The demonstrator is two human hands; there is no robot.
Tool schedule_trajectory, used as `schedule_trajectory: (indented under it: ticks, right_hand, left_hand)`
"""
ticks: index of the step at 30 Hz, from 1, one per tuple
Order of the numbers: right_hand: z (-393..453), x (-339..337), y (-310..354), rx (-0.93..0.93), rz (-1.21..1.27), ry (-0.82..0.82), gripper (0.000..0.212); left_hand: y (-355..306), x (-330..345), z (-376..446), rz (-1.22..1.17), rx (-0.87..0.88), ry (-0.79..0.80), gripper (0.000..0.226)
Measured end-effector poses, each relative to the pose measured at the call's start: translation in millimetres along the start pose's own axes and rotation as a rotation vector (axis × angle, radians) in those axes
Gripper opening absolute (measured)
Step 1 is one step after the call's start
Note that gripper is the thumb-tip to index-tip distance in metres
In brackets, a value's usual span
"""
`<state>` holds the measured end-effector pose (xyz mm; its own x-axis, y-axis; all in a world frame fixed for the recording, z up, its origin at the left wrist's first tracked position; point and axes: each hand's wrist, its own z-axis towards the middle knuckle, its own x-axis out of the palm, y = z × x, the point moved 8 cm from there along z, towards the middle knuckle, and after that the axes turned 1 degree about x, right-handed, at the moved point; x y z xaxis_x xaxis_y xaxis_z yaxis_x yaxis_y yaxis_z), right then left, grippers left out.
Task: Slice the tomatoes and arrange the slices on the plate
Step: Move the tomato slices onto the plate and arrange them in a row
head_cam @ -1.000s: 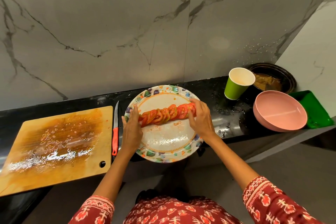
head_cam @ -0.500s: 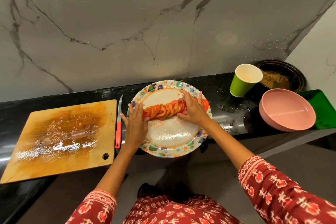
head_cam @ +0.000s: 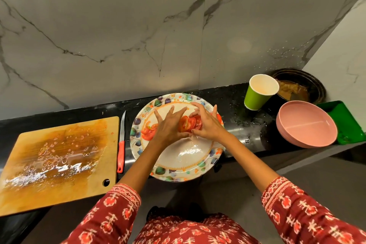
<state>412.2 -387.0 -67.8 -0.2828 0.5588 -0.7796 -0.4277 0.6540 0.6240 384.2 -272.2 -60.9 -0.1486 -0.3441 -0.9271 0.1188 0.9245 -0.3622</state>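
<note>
Both hands have drawn closer together over the row of red tomato slices [head_cam: 189, 123], bunching what was a longer line into a tighter overlapping cluster at the middle of the round floral-rimmed plate [head_cam: 179, 164]. The left hand [head_cam: 170, 126] lies flat across the left part of the row with its fingers straight and spread, pressing on the slices, a few of which show red beyond its left edge. The right hand [head_cam: 206, 125] cups the right end of the row, its grip loose, fingers nearly straight and touching the slices rather than pinching them. The plate sits on the black stone bench [head_cam: 237, 117], its near edge overhanging the front. Just left of the plate lies a slim knife with a red handle [head_cam: 121, 144], and beside that a wet wooden cutting board [head_cam: 57, 162]. To the right stand a green paper cup [head_cam: 259, 92], a pink bowl [head_cam: 306, 124], a green tray [head_cam: 344, 121] and a dark round dish [head_cam: 299, 87].
</note>
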Motion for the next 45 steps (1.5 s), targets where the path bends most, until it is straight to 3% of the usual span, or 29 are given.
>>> schedule_trajectory:
  ticks: [19, 28, 45]
  right_hand:
    - [6.5, -10.2, -5.6, -0.008, 0.041, 0.051, 0.096]
    - [8.3, -6.5, -6.7, 0.041, 0.048, 0.075, 0.085]
    - [3.0, -17.8, -7.2, 0.060, 0.128, 0.093, 0.084]
  left_hand:
    - [-2.2, -0.5, 15.4, -0.032, 0.011, -0.012, 0.072]
    - [-7.3, -3.4, 12.4, -0.093, -0.010, -0.008, 0.065]
    - [-0.2, 0.1, 18.9, -0.190, 0.008, -0.063, 0.071]
